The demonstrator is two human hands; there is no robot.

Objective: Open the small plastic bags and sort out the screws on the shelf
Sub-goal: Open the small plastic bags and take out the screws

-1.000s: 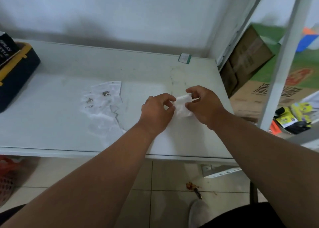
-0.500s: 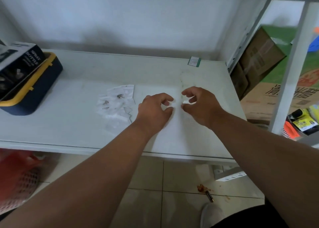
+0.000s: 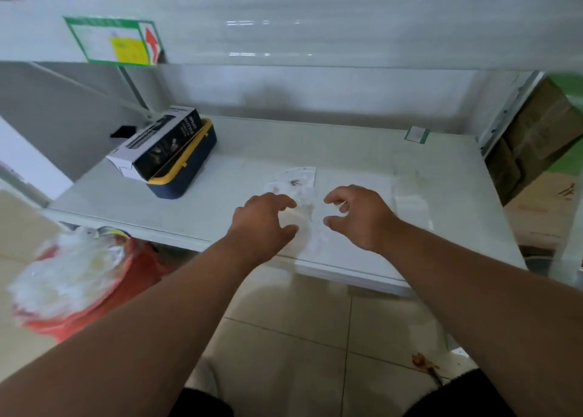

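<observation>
A pile of small clear plastic bags (image 3: 298, 181) lies on the white shelf (image 3: 362, 151), with a small metal screw (image 3: 295, 182) showing among them. My left hand (image 3: 263, 219) hovers at the pile's near edge, fingers curled and apart, over a blurred whitish bag (image 3: 299, 224). My right hand (image 3: 361, 218) is just right of the pile, its fingers spread and nothing in them. Another flat clear bag (image 3: 410, 207) lies on the shelf to the right of that hand.
A navy and yellow toolbox (image 3: 189, 172) with a black and white carton (image 3: 157, 145) on top stands at the shelf's left. The upper shelf's front edge carries a green label (image 3: 112, 41). A red basket of plastic (image 3: 82, 278) sits lower left, and cardboard boxes (image 3: 536, 151) stand at the right.
Both hands have let go of the small bag they were pulling at and moved left over the bag pile, spreading apart. The view has lifted and now shows the upper shelf.
</observation>
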